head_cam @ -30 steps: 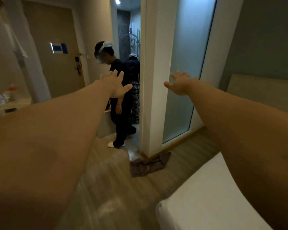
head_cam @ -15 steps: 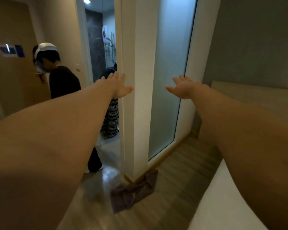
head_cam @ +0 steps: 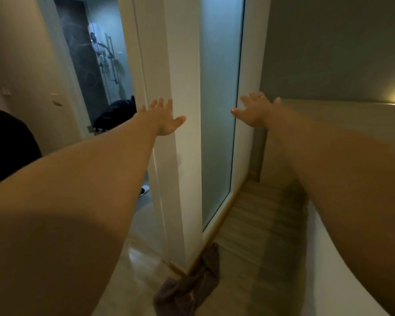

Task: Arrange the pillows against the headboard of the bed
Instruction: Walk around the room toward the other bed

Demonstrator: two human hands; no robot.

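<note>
Both my arms stretch straight out in front of me. My left hand (head_cam: 163,118) is open with spread fingers and holds nothing, in front of a white pillar. My right hand (head_cam: 254,110) is open too and empty, in front of the frosted glass panel. The beige headboard (head_cam: 328,117) runs along the right wall behind my right arm. A strip of the white bed (head_cam: 324,247) shows at the lower right under that arm. No pillow is in view.
A white pillar (head_cam: 183,156) and frosted glass panel (head_cam: 219,110) stand straight ahead. A dark cloth (head_cam: 192,286) lies on the wooden floor at the pillar's foot. A bathroom doorway (head_cam: 96,65) opens at left, with a person in dark clothes (head_cam: 7,144) at the left edge.
The view has swung to the right: the person and the doorway slid left, and the headboard came further into view. Both hands stay open and outstretched.
</note>
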